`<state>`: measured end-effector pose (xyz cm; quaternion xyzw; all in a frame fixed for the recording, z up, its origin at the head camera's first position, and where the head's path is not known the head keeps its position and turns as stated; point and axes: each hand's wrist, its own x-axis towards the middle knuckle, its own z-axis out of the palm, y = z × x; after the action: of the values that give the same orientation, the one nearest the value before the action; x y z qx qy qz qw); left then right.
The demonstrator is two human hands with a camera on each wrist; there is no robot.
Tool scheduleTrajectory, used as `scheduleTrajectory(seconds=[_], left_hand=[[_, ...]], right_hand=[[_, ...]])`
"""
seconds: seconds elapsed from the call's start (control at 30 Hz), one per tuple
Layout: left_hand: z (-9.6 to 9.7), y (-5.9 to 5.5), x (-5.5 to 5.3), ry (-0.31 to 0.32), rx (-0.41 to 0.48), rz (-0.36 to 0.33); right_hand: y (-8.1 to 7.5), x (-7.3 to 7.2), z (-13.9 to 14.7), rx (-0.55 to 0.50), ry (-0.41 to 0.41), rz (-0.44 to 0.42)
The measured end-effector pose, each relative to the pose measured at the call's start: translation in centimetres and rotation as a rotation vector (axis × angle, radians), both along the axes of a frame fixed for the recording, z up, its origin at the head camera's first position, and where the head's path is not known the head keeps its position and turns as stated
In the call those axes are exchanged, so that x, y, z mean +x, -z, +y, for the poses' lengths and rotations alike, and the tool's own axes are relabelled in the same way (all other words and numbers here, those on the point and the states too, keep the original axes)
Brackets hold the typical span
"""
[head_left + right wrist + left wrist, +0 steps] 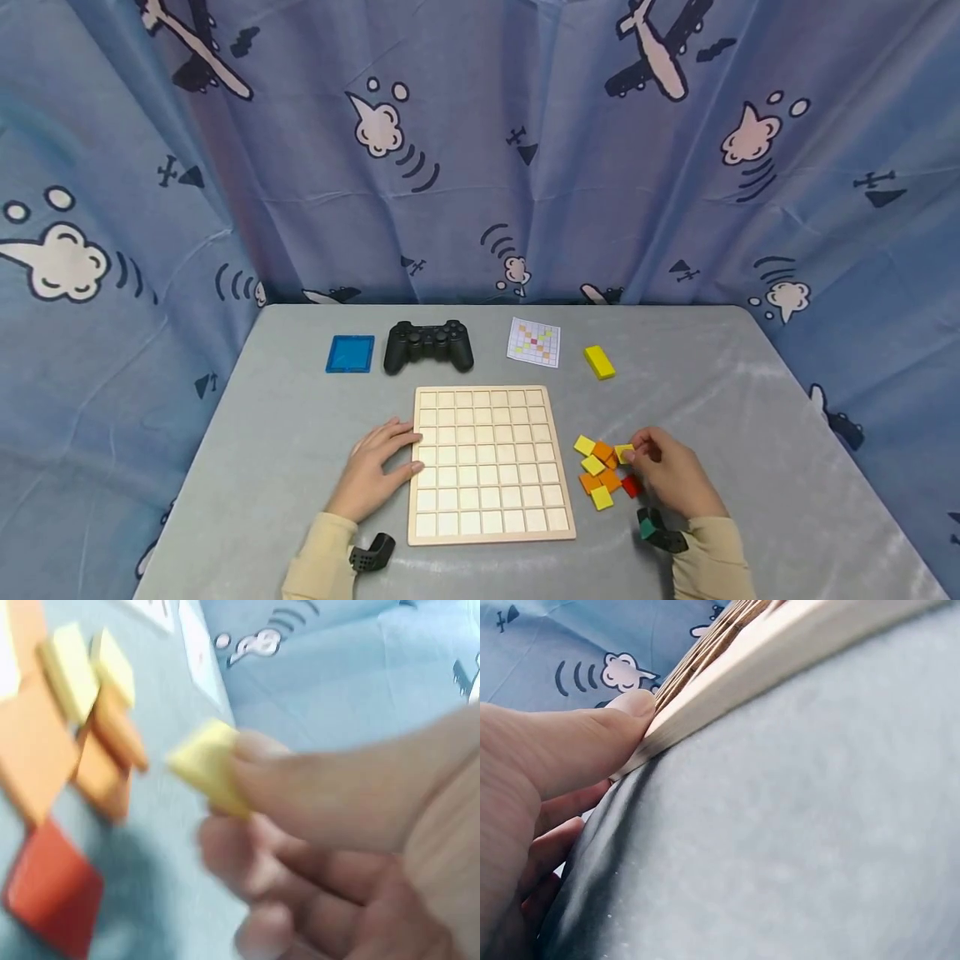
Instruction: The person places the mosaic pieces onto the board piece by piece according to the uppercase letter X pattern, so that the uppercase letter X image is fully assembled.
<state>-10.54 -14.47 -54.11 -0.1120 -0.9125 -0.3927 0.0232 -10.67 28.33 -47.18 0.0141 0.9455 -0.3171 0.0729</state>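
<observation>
A wooden grid board (491, 467) with rows of square cells lies in the middle of the table. My left hand (378, 471) rests at its left edge, fingers mostly straight; in the left wrist view the thumb (592, 739) touches the board's rim (727, 686). To the right of the board, my right hand (671, 471) pinches a yellow square tile (210, 761) between thumb and fingers. Beside that hand lies a loose pile of yellow, orange and red tiles; a red tile (56, 889) and an orange tile (34, 750) show in the right wrist view.
Along the back of the table are a blue square tray (350, 354), a black game controller (428, 346), a card with a coloured grid pattern (533, 342) and a yellow block (599, 362). A patterned blue curtain (465, 150) hangs behind the table.
</observation>
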Motion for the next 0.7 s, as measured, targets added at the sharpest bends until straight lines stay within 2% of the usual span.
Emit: scheduleTrajectory(seconds=[0.13,0.23,0.43,0.57,0.7], left_hand=[[0.0,0.1,-0.1,0.001,-0.008,0.014],[0.1,0.2,-0.1,-0.006,-0.007,0.035],[0.3,0.4,-0.2,-0.009,-0.017,0.068],[0.2,0.5,-0.2,-0.017,-0.025,0.043],[0.1,0.4,-0.2,-0.025,-0.027,0.022]], right_hand=[[-0.6,0.0,-1.4,-0.020,0.004,0.157],[-0.7,-0.1,-2.5,-0.070,-0.008,0.204],[-0.3,-0.3,-3.8,-0.153,0.005,0.175],[0.1,-0.6,-4.4,-0.198,-0.016,0.134],[0.6,-0.7,-4.9,-0.171,-0.044,0.143]])
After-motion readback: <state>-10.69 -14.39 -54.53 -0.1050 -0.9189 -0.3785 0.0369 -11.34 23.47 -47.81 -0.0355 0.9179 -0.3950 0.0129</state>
